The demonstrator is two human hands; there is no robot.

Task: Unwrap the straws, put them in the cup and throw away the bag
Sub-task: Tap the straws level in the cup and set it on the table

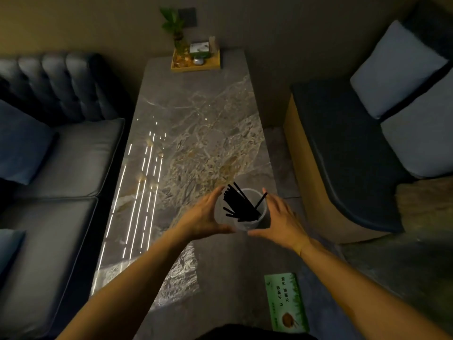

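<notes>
A translucent plastic cup [246, 225] stands on the marble table [196, 133] near its right front part. Several black straws [241, 203] lean inside it, most tilted to the left and one to the right. My left hand [208, 214] cups the left side of the cup, thumb under its near edge. My right hand [279, 219] curves around the right side, fingers spread and thumb near the cup's base. Whether the right palm touches the cup is unclear. No bag or wrapper shows in view.
A green printed card [286, 303] lies at the table's near right corner. At the far end sits a wooden tray [196, 65] with a plant and small box. A dark sofa [56, 153] runs along the left, a bench with cushions [367, 148] on the right.
</notes>
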